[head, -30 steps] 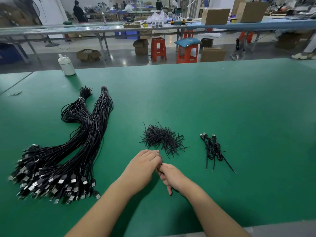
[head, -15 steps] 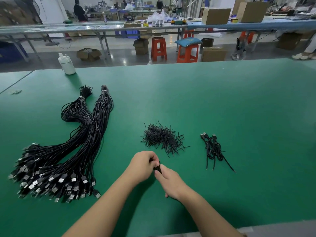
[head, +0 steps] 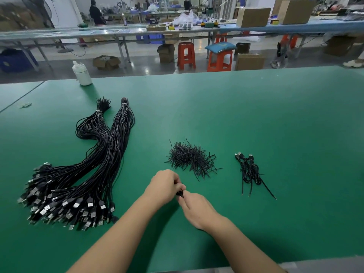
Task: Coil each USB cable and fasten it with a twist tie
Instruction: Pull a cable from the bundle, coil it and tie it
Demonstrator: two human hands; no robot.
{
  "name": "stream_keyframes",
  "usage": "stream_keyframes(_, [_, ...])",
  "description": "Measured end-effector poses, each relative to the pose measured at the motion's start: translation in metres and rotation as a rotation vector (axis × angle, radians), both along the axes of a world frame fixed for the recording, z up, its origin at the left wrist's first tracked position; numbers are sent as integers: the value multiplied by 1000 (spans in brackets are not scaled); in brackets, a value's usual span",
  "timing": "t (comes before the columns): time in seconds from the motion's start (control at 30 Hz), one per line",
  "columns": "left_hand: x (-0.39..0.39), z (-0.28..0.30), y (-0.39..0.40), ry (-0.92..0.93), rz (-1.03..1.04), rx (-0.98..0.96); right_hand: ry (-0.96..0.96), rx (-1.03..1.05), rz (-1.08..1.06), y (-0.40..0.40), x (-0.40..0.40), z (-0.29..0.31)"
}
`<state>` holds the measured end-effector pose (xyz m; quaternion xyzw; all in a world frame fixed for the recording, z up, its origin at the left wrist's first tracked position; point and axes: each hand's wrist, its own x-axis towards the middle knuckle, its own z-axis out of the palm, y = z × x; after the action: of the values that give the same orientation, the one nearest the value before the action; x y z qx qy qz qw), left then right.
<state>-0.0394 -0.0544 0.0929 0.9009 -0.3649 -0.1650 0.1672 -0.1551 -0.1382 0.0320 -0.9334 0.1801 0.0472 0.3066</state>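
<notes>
Head view: the left hand (head: 164, 187) and the right hand (head: 197, 208) meet low at center, fingers curled, both pinching a small black cable piece (head: 180, 193). The twist tie pile (head: 192, 159) lies at 12 o'clock of them, the finished coils (head: 250, 171) at 2 o'clock, the big USB cable bundle (head: 78, 174) at 9 o'clock on the green table (head: 256, 115).

Forearms (head: 122, 231) bare; no sleeves, seemingly no rings.

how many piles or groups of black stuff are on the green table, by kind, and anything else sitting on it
Tied bundles of uncoiled USB cables: 2
Heap of loose twist ties: 1
Small group of finished coiled cables: 1
White bottle: 1
Small dark piece pinched between the hands (left hand, right hand), too hidden to identify: 1
Total: 6
</notes>
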Motion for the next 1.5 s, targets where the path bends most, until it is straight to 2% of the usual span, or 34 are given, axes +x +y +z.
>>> stream_keyframes(0.23, [3,10,1,85,-93,45,7,-2,-8,0,1,0])
stream_keyframes(0.43, [-6,8,-4,30,-88,66,22,-14,-32,-1,2,1])
stream_keyframes(0.57, [-12,7,-8,-156,-153,143,37,-21,-34,-3,1,2])
stream_keyframes(0.7, [-15,5,-9,-353,-248,302,52,-30,-29,-4,3,-1])
stream_keyframes(0.87, [-22,6,-9,-399,-298,389,66,93,-49,-7,1,-5])
stream_keyframes(1.0, [-20,6,-5,-334,-263,424,22,468,-102,-12,-6,-3])
stream_keyframes(1.13, [-11,0,3,-224,-140,349,-11,857,-124,-22,-14,5])
stream_keyframes(1.23, [0,2,9,-35,36,207,-136,1271,-308,-30,-17,7])
stream_keyframes(1.3, [7,4,14,112,137,82,-267,1473,-454,-35,-21,4])
stream_keyframes(1.37, [9,4,19,246,206,-31,-352,1542,-517,-37,-25,0])
stream_keyframes(1.4, [8,4,21,299,222,-68,-365,1514,-509,-36,-26,-2])
stream_keyframes(1.5, [-1,5,20,499,256,-176,-320,1255,-386,-24,-25,-3])
